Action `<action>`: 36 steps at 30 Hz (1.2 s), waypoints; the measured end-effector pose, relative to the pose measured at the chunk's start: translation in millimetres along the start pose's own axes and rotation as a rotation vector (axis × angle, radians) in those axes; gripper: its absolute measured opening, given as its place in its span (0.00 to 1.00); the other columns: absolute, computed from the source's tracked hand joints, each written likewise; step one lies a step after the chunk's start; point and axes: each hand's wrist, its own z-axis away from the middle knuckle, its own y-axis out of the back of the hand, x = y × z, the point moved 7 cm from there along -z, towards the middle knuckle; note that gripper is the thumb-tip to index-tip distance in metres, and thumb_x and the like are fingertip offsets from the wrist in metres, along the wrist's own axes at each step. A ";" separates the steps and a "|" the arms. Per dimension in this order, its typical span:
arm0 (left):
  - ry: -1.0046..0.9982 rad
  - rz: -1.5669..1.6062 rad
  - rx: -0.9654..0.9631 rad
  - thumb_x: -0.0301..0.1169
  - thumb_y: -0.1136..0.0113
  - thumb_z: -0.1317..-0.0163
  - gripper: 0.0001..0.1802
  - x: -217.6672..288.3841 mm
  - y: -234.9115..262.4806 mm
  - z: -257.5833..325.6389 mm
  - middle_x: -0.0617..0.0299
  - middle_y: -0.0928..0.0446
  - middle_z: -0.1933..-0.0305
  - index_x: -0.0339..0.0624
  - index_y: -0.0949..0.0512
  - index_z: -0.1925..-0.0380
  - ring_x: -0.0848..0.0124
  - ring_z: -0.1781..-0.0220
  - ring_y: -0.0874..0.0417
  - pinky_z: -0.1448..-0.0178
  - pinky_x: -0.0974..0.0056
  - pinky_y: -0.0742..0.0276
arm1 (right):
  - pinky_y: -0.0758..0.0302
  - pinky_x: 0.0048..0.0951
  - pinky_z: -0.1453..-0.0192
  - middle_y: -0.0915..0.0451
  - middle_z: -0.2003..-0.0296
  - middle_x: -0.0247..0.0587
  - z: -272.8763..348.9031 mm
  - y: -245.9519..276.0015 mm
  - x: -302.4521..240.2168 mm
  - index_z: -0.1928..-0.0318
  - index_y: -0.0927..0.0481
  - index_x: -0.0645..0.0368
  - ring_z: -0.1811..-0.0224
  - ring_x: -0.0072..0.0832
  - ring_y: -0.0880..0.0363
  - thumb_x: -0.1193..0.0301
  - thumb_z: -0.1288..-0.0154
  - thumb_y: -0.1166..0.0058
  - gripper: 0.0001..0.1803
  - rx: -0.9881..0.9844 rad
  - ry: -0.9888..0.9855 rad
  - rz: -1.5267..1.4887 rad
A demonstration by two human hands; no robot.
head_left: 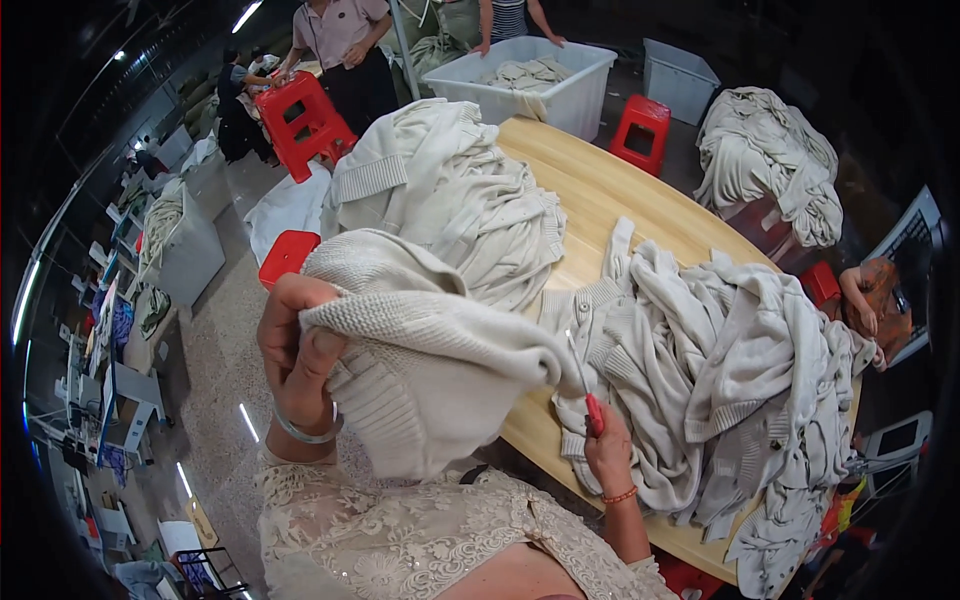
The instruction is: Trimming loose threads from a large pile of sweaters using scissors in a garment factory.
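Observation:
My left hand [303, 345] grips a cream knit sweater [420, 370] by its edge, thumb pressed on the ribbed part, and holds it up in front of me. My right hand [610, 455] is closed around a red-handled tool [596, 414] with a thin metal shaft; its exact kind is hard to make out. The tool's metal end points up beside the right end of the held sweater. Whether it touches the knit I cannot tell. Behind my right hand lies a spread pile of cream cardigans [710, 370], some with buttons. A second heap of cream knitwear [450, 190] sits beyond the held sweater.
The piles lie on a wooden-topped table [600, 170]. Red stools [305, 122] stand around it. At the far side is a white bin [575, 95] with garments, and a grey bin [680, 80]. Other people stand or sit nearby. A garment heap [768, 160] rises at right.

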 end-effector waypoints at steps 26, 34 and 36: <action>-0.434 -0.323 0.367 0.34 0.44 0.38 0.14 -163.1 -4.0 -300.9 0.50 0.23 0.62 0.38 0.27 0.56 0.59 0.58 0.22 0.50 0.59 0.28 | 0.26 0.51 0.56 0.19 0.65 0.57 -21.9 -79.6 -0.5 0.52 0.22 0.54 0.60 0.55 0.21 0.69 0.37 0.47 0.13 -0.357 -0.141 0.093; 0.179 -1.309 -0.647 0.55 0.39 0.46 0.43 -440.6 -92.0 -109.8 0.49 0.49 0.26 0.57 0.40 0.31 0.49 0.22 0.61 0.28 0.29 0.71 | 0.26 0.52 0.56 0.19 0.65 0.57 -28.7 -81.4 3.5 0.52 0.21 0.53 0.60 0.55 0.21 0.68 0.38 0.47 0.13 -0.353 -0.232 0.123; -0.021 -1.399 -0.604 0.55 0.38 0.47 0.42 -453.7 -76.2 -81.0 0.50 0.48 0.26 0.57 0.38 0.33 0.51 0.22 0.58 0.28 0.30 0.70 | 0.26 0.52 0.56 0.19 0.65 0.57 -25.9 -84.7 9.4 0.53 0.21 0.53 0.60 0.55 0.21 0.68 0.38 0.48 0.13 -0.364 -0.228 0.136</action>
